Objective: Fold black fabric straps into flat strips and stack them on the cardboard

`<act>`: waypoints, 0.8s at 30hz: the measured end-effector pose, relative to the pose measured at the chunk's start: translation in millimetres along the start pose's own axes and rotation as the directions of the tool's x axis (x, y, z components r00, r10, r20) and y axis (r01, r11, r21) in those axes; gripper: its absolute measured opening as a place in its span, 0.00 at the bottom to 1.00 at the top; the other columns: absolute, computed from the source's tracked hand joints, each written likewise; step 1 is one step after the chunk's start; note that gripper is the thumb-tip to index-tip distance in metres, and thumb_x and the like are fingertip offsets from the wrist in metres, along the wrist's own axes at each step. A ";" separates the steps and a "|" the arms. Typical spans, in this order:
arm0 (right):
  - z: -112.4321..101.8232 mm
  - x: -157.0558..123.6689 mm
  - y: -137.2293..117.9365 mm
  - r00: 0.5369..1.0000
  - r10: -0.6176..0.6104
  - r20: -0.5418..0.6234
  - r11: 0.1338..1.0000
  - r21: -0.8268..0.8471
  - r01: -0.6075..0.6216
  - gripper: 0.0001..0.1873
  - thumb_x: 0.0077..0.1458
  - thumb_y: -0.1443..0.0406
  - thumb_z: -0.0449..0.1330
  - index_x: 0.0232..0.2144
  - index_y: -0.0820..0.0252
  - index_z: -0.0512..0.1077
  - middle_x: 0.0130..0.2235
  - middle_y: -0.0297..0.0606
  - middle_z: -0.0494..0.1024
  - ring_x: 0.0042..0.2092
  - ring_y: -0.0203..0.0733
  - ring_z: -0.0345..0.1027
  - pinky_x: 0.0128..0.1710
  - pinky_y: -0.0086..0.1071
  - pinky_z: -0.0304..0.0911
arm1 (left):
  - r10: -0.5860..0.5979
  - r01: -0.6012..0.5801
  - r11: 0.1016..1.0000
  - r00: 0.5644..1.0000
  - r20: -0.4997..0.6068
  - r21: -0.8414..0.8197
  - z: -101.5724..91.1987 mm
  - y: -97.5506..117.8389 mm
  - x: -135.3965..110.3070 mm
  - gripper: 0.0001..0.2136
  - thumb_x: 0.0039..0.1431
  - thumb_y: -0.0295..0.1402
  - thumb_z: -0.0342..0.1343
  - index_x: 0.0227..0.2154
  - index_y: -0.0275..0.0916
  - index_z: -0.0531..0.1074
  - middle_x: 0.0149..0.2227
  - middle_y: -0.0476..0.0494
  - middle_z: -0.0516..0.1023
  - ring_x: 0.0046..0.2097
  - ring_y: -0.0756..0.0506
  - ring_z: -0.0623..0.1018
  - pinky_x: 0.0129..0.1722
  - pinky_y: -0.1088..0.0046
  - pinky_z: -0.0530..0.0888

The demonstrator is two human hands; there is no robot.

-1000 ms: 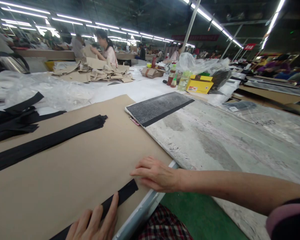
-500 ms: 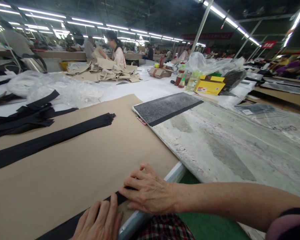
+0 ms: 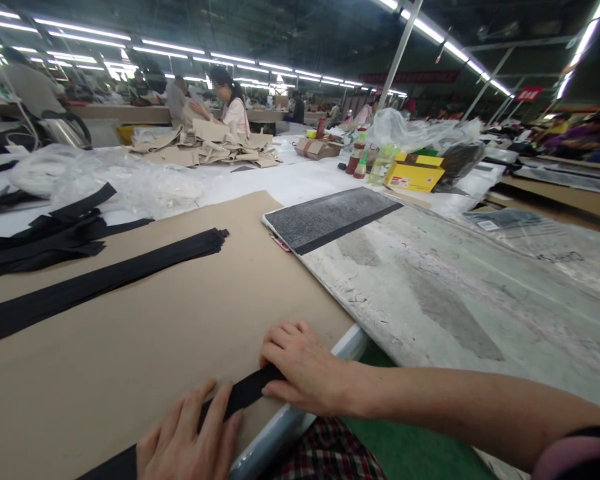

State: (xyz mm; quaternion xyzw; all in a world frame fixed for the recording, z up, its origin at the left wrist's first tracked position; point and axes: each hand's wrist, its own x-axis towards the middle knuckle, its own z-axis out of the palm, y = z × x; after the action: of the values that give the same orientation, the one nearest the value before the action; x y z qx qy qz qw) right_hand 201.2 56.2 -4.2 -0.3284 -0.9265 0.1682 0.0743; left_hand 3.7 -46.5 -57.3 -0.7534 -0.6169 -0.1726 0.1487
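Note:
A black fabric strip (image 3: 250,391) lies along the near edge of the brown sheet (image 3: 260,287) that covers the table. My left hand (image 3: 187,430) rests on the strip with its fingers apart and stretched out, pressing it down. At the strip's right end is my right hand (image 3: 300,367), its fingers curled over the far edge and its thumb on the near side. The fingertips of that hand are partly hidden. Farther back, a stack of black strips (image 3: 105,277) lies across the sheet.
Loose black strips (image 3: 45,233) are heaped at the left beside clear plastic bags (image 3: 105,177). A stained board (image 3: 380,287) on the right carries a dark grey panel (image 3: 330,217). Behind stand a yellow box (image 3: 415,172) and bottles (image 3: 363,163). A co-worker (image 3: 233,100) handles brown pieces (image 3: 205,143).
My right hand has moved slightly right, its fingers now curled over the strip's end. More of the strip shows between my hands. My left hand has shifted slightly left, its fingers more spread.

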 end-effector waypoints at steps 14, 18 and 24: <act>7.0 -1.7 1.7 0.939 0.216 0.268 0.505 0.792 -0.343 0.06 0.45 0.65 0.61 0.29 0.63 0.71 0.23 0.26 0.64 0.25 0.29 0.56 0.24 0.23 0.49 | 0.152 0.671 0.159 0.708 0.690 -0.724 0.1 -11.0 52.5 0.17 0.51 0.43 0.56 0.42 0.41 0.68 0.29 0.49 0.74 0.33 0.47 0.72 0.33 0.71 0.66; 6.4 -2.8 -10.2 0.938 0.192 0.289 0.157 0.934 -0.320 0.11 0.44 0.61 0.60 0.28 0.65 0.69 0.25 0.30 0.68 0.26 0.30 0.60 0.28 0.25 0.57 | 0.190 0.707 -0.074 0.702 0.686 -0.703 0.5 -10.9 48.7 0.20 0.46 0.47 0.61 0.39 0.41 0.67 0.26 0.51 0.70 0.31 0.48 0.72 0.31 0.73 0.65; 4.9 -3.8 -21.2 0.915 0.263 0.307 0.103 0.934 -0.343 0.11 0.44 0.61 0.60 0.29 0.64 0.69 0.22 0.31 0.70 0.23 0.30 0.63 0.25 0.25 0.60 | 0.146 0.639 0.130 0.744 0.652 -0.758 -4.6 -11.1 47.5 0.20 0.50 0.49 0.57 0.40 0.41 0.66 0.31 0.47 0.74 0.34 0.47 0.74 0.34 0.70 0.69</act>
State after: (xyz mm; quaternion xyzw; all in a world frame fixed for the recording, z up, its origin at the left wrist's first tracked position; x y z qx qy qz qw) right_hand 190.5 37.1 -1.2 -0.3802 -0.5154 0.7412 0.2012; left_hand 1.0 -4.7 -32.0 -0.5530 -0.4945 -0.3035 -0.5979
